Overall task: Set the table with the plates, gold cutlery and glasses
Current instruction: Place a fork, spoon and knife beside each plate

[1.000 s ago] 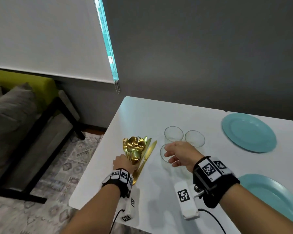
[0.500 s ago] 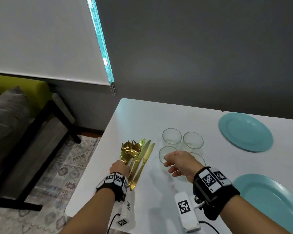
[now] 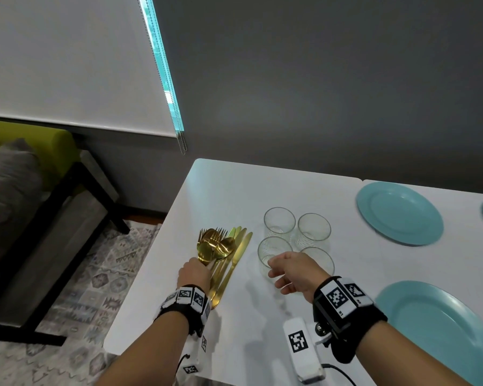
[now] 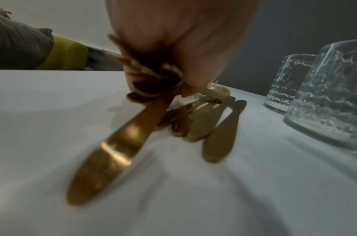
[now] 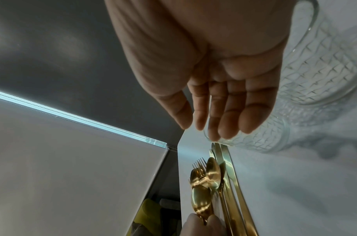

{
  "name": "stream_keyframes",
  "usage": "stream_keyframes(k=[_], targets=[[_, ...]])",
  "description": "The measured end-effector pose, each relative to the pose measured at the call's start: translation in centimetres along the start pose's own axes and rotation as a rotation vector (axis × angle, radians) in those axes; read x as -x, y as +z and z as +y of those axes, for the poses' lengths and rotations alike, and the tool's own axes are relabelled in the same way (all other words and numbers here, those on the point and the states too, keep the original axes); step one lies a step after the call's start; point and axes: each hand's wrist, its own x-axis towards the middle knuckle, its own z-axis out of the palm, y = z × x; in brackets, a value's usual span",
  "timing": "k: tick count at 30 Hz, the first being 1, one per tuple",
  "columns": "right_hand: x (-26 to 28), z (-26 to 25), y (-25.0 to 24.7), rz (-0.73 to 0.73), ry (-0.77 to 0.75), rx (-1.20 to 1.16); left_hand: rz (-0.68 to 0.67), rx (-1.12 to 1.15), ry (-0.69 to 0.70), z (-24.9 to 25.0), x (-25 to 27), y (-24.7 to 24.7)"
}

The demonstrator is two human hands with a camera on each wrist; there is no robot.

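The left hand [image 3: 193, 273] pinches the spoons [image 3: 213, 247] of the gold cutlery, whose handles point near; the right hand [image 3: 292, 271] hovers slack-fingered over the near-left glass [image 3: 272, 250].

Gold cutlery [image 3: 223, 257] lies bunched near the white table's left edge: spoons and forks heaped over long knives, some handles gripped by the left hand [image 3: 193, 274]. Four patterned clear glasses [image 3: 296, 240] stand upright, clustered just right of it. Teal plates [image 3: 399, 213] lie further right

L hand [image 3: 193, 274] clenched, R hand [image 3: 295, 273] slack.
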Motion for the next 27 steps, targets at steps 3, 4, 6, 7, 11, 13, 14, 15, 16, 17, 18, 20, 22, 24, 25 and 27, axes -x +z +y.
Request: stream_keyframes(k=[3, 4, 6, 7, 11, 13, 14, 15, 16, 17, 18, 20, 22, 24, 25, 27], targets=[[0.1, 0.1, 0.1, -0.001, -0.001, 0.011, -0.009, 0.072, -0.012, 0.2, 0.2, -0.8], [0.1, 0.1, 0.1, -0.002, -0.001, 0.018, -0.012, 0.094, -0.009, 0.3, 0.2, -1.1], [0.2, 0.1, 0.3, -0.005, -0.003, 0.035, -0.021, 0.153, 0.041, 0.5, 0.1, -1.9], [0.2, 0.1, 0.5, -0.009, -0.007, 0.045, -0.031, 0.181, 0.086, 0.6, 0.2, -2.4], [0.5, -0.5, 1.5, -0.029, -0.051, 0.094, -0.073, 0.314, 0.214, 1.3, 1.2, -4.0], [0.5, -0.7, 2.2, -0.044, -0.092, 0.149, -0.096, 0.433, 0.237, 2.0, 2.0, -4.7], [0.5, -0.9, 2.7, -0.051, -0.113, 0.188, -0.112, 0.494, 0.245, 2.4, 2.5, -5.0], [0.7, -1.0, 3.1, -0.053, -0.136, 0.233, -0.124, 0.541, 0.253, 2.9, 3.1, -5.3], [0.7, -1.1, 3.5, -0.051, -0.163, 0.283, -0.138, 0.575, 0.262, 3.4, 3.6, -5.6], [0.8, -1.3, 3.9, -0.047, -0.192, 0.334, -0.156, 0.602, 0.274, 3.9, 4.1, -5.8], [0.8, -1.4, 4.2, -0.044, -0.224, 0.379, -0.173, 0.624, 0.288, 4.2, 4.5, -6.0], [1.1, -1.6, 4.7, -0.013, -0.302, 0.450, -0.197, 0.635, 0.316, 4.8, 5.3, -6.3], [1.3, -1.7, 4.8, 0.041, -0.368, 0.478, -0.213, 0.625, 0.333, 5.1, 5.9, -6.3], [1.4, -1.6, 4.8, 0.077, -0.387, 0.461, -0.214, 0.616, 0.349, 5.2, 6.4, -6.2], [1.5, -1.6, 4.7, 0.080, -0.386, 0.448, -0.211, 0.620, 0.355, 5.3, 6.6, -6.1], [1.8, -1.4, 4.6, 0.078, -0.390, 0.439, -0.221, 0.633, 0.370, 5.6, 7.0, -6.0]])
